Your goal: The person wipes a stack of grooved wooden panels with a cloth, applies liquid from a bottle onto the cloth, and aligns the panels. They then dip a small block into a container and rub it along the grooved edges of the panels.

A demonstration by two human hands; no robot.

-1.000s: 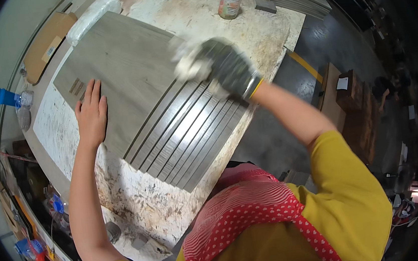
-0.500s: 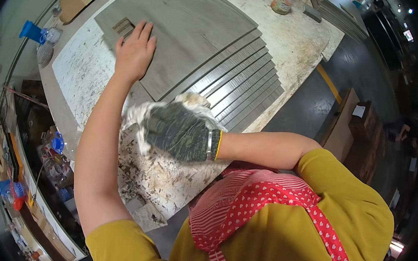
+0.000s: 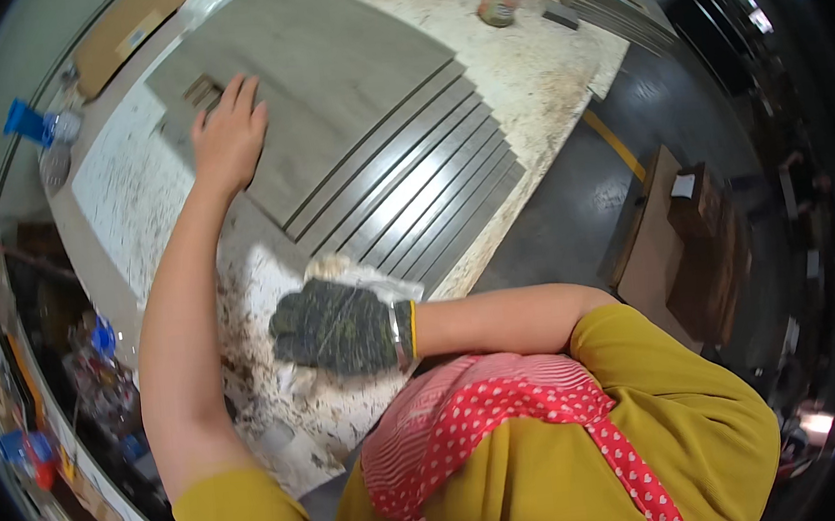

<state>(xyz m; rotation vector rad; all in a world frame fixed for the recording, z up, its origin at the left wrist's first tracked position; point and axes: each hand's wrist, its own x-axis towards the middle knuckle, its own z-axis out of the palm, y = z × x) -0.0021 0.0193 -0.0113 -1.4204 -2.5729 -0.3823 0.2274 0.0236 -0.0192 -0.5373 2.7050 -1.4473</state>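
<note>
On the far left of the scene, a blue plastic cup (image 3: 25, 122) sits beside the stained white worktable (image 3: 111, 205). Right of it, the bare left hand (image 3: 230, 143) rests on the grey top panel (image 3: 320, 79), its fingers slightly spread, close to a small brown patch (image 3: 200, 90). On the near side, the gloved right hand (image 3: 339, 328) lies over a whitish cloth (image 3: 340, 266); whether its fingers grip it, I cannot tell. The panel covers stepped grey boards (image 3: 420, 185), which fan toward the near right. On the far right stands a jar (image 3: 499, 3).
</note>
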